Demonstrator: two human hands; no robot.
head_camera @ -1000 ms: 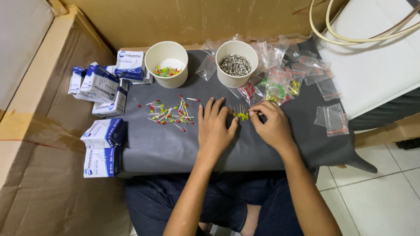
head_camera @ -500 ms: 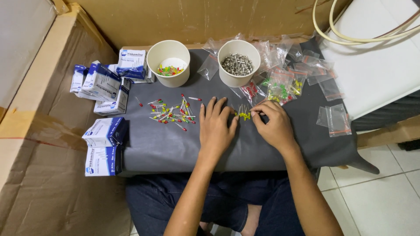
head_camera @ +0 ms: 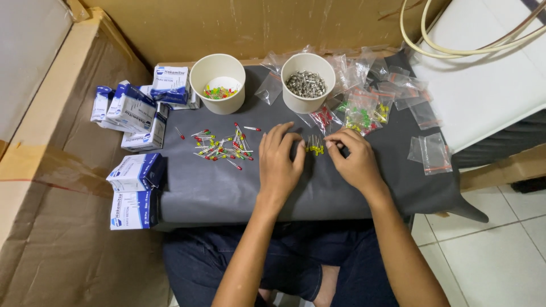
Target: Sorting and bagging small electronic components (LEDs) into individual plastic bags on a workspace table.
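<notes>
On grey cloth [head_camera: 239, 193], flat open left hand [head_camera: 280, 162], right hand [head_camera: 354, 159] pinching yellow LEDs [head_camera: 314, 146].

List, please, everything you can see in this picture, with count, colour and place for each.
Yellow LEDs: small row, between the two hands.
Loose LEDs: many, red, green and yellow, scattered left of the hands.
Paper cup of LEDs: one, white, back left.
Paper cup of metal parts: one, white, back centre.
Plastic bags: many, clear, some holding LEDs, back right.
Small boxes: about seven, blue and white, left edge.
Grey mat: one, on the lap.
Left hand: flat on the mat.
Right hand: fingertips at the yellow LEDs.
</notes>
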